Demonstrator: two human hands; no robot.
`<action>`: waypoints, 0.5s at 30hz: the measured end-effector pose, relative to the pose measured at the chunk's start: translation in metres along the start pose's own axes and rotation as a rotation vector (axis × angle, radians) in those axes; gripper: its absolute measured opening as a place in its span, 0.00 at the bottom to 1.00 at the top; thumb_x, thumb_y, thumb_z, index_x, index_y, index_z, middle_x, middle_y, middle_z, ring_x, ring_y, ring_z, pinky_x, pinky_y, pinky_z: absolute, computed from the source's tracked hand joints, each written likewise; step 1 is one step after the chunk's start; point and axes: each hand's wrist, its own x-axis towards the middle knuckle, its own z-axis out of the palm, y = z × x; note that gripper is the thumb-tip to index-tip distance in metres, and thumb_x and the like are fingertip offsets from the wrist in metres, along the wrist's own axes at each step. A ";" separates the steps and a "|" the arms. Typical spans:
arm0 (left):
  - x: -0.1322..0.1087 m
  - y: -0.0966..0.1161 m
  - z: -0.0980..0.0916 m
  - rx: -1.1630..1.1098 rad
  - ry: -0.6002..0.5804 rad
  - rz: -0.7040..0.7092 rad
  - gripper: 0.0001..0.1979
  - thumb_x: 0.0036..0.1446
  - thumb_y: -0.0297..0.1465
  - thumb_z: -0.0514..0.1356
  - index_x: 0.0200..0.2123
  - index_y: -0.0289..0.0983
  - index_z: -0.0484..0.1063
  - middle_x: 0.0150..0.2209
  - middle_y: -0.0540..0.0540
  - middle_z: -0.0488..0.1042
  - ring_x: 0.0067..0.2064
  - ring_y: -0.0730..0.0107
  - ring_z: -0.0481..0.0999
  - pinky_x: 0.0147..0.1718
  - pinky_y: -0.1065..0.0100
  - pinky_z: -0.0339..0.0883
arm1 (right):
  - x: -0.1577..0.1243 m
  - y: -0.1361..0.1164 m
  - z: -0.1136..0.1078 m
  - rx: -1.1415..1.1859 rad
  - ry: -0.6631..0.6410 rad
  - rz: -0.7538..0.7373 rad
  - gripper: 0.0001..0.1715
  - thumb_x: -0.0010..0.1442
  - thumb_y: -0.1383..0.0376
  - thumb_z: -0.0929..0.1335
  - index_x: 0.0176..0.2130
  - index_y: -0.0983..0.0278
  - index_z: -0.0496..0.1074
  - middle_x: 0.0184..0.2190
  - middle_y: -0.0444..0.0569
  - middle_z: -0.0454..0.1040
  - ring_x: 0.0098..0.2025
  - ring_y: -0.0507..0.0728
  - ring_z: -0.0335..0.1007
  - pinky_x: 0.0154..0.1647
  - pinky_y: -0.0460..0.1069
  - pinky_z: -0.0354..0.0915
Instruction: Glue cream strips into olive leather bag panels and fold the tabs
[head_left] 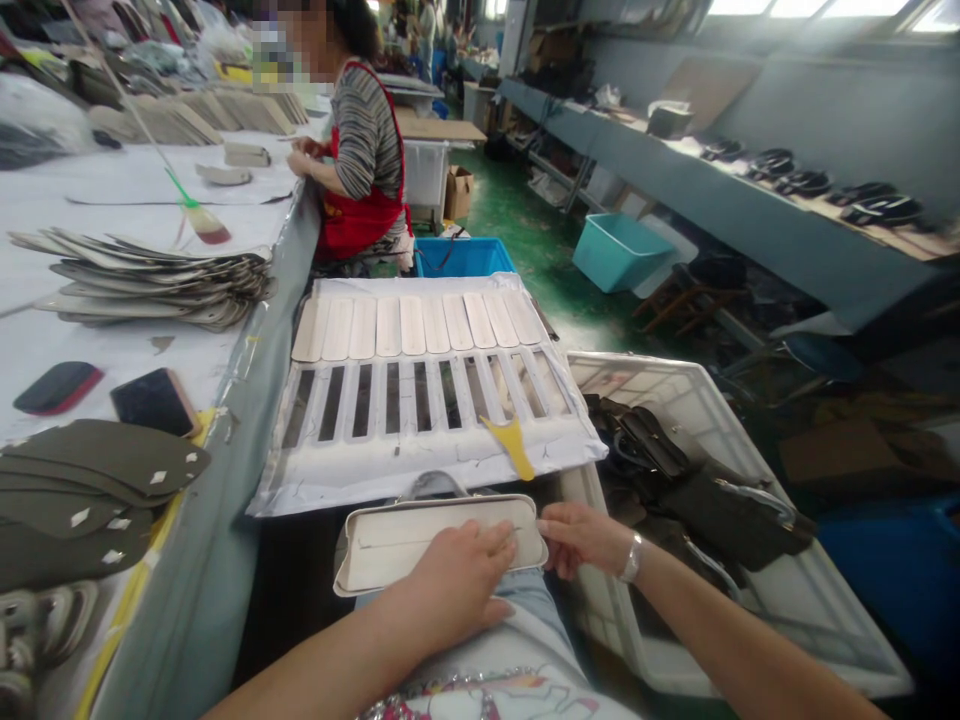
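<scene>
On my lap lies a handbag point(390, 545) with a cream inset panel facing up and a thin line along it. Its grey handle point(433, 486) shows at the far side. My left hand point(463, 570) rests flat across the right half of the panel, fingers stretched out. At the bag's right end, my right hand point(583, 538) pinches the edge between thumb and bent fingers. Just beyond the bag is a white cloth-covered board point(352, 470) with a row of cream strips point(412, 325) and a row of slots. A yellow Y-shaped tool point(516, 450) lies on it.
A white crate point(675, 365) with dark handbags point(739, 515) stands at my right. The left table holds stacked pieces point(165, 280), dark panels point(97, 465), a phone point(156, 402) and a brush point(204, 222). A co-worker in a red apron point(367, 225) sits ahead.
</scene>
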 end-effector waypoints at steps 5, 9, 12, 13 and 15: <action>0.004 0.004 -0.004 0.047 -0.028 -0.023 0.31 0.51 0.47 0.55 0.56 0.37 0.60 0.60 0.44 0.57 0.46 0.54 0.67 0.39 0.59 0.66 | 0.003 -0.028 0.010 -0.380 0.113 0.134 0.18 0.60 0.60 0.62 0.21 0.65 0.59 0.14 0.45 0.70 0.14 0.49 0.66 0.12 0.42 0.62; -0.002 0.009 -0.005 0.051 -0.027 -0.038 0.34 0.50 0.47 0.56 0.57 0.37 0.58 0.61 0.43 0.56 0.47 0.54 0.66 0.41 0.59 0.65 | -0.002 -0.033 0.013 -0.412 0.076 0.123 0.20 0.60 0.60 0.62 0.20 0.66 0.61 0.15 0.47 0.71 0.14 0.50 0.66 0.12 0.43 0.63; -0.009 0.014 -0.003 0.035 0.001 -0.063 0.37 0.49 0.50 0.56 0.58 0.37 0.56 0.62 0.43 0.54 0.49 0.51 0.65 0.44 0.57 0.64 | -0.009 -0.033 0.015 -0.410 0.054 0.083 0.18 0.60 0.59 0.62 0.23 0.66 0.61 0.17 0.47 0.72 0.15 0.50 0.68 0.13 0.42 0.64; -0.011 0.016 -0.003 0.023 0.010 -0.070 0.38 0.48 0.52 0.55 0.58 0.37 0.55 0.62 0.43 0.53 0.50 0.50 0.64 0.44 0.55 0.63 | -0.010 -0.033 0.015 -0.414 0.058 0.069 0.18 0.60 0.58 0.63 0.23 0.66 0.61 0.18 0.47 0.72 0.15 0.49 0.68 0.13 0.42 0.63; -0.014 0.019 -0.003 -0.022 0.031 -0.074 0.40 0.49 0.55 0.53 0.59 0.37 0.54 0.63 0.43 0.52 0.52 0.48 0.63 0.47 0.54 0.61 | -0.012 -0.034 0.016 -0.439 0.079 0.047 0.18 0.59 0.57 0.63 0.24 0.66 0.61 0.18 0.48 0.73 0.15 0.49 0.68 0.12 0.40 0.62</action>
